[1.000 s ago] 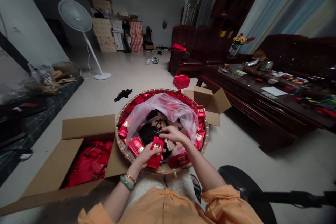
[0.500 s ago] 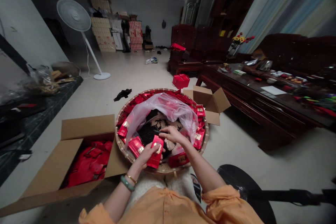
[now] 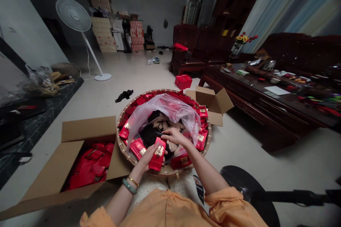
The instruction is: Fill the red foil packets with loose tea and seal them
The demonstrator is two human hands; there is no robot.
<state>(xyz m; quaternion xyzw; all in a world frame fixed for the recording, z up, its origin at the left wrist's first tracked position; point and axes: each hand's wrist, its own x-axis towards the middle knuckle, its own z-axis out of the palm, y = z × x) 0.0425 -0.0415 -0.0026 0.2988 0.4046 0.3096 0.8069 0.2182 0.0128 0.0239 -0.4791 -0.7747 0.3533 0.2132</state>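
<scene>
In the head view my left hand (image 3: 149,158) is closed round a red packet (image 3: 157,158) with gold print, held upright over the near rim of a round woven basket (image 3: 119,122). My right hand (image 3: 173,136) is just above the packet's top, its fingers pinching a short black piece (image 3: 159,134) whose kind I cannot make out. Beneath it, a clear plastic bag (image 3: 162,104) lies spread in the basket, with loose dark stuff (image 3: 149,135) inside its mouth. More red packets (image 3: 138,148) ring the bag.
On the left, an open carton (image 3: 71,127) holds many red packets (image 3: 93,163). Another open carton (image 3: 214,104) touches the basket's far right side. A low dark wood table (image 3: 239,92) stands to the right, and a black round base (image 3: 255,184) sits near my right elbow.
My left thumb has shifted on the packet, so more of its gold print shows. The right hand stays almost in place.
</scene>
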